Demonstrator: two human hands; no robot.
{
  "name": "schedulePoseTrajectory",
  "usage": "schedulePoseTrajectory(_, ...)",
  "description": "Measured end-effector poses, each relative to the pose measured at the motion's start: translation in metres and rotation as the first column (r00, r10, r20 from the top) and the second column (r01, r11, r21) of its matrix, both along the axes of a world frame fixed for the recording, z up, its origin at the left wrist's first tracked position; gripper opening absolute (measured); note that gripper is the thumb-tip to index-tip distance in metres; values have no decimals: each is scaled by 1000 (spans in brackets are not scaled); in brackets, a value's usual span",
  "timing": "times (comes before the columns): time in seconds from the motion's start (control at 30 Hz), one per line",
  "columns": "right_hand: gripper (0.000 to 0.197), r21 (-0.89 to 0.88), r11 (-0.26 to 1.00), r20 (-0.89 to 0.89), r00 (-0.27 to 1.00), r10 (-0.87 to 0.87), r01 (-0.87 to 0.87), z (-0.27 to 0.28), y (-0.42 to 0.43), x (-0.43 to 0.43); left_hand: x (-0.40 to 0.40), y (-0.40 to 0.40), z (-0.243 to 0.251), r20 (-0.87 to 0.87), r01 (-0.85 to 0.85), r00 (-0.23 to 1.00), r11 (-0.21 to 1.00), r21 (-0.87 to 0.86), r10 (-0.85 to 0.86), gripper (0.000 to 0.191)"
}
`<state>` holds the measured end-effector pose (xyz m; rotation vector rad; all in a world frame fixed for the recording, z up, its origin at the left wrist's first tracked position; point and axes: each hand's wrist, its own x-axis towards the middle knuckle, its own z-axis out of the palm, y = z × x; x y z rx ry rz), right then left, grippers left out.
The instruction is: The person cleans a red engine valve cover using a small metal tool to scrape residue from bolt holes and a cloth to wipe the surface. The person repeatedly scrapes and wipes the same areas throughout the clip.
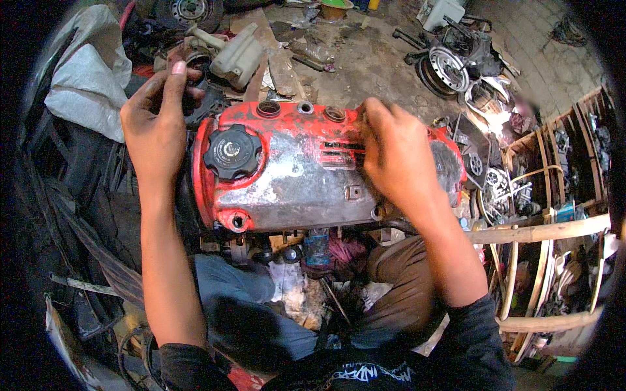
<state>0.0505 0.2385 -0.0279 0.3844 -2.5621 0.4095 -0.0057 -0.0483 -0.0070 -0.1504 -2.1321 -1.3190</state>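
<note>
A valve cover (293,181) from an engine lies crosswise before me, its red paint left along the rim and worn to dull grey metal over much of the top. A black oil filler cap (232,151) sits at its left end. My right hand (393,146) rests on the cover's upper right part with curled fingers, beside the raised ribs (338,155); whatever is under the fingers is hidden. Above the cover's left end, my left hand (161,107) is raised off it, thumb up and fingers bent. Whether it pinches something small is not clear.
Beyond the cover lie a translucent plastic reservoir (237,56), a white wheel rim (447,68) and a tyre (188,12). A white sack (88,83) stands at left. Along the right runs a bamboo rack (543,232) with parts. A plastic bottle (318,247) is below the cover.
</note>
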Motion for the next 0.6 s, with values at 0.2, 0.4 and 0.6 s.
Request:
schedulePoseTrajectory(0.2, 26, 61, 998, 10, 1000, -3, 2, 3, -4, 2, -1, 1, -1, 1, 45, 999, 994, 104, -45, 35)
schedulePoseTrajectory(0.4, 22, 14, 1000, -15, 999, 29, -28, 2, -3, -1, -1, 2, 1, 10, 28, 1000, 997, 67, -29, 35)
schedulePoseTrajectory(0.6, 27, 85, 996, 36, 999, -23, 20, 6, 2, -3, 0, 0, 2, 28, 13, 1000, 999, 41, -15, 35)
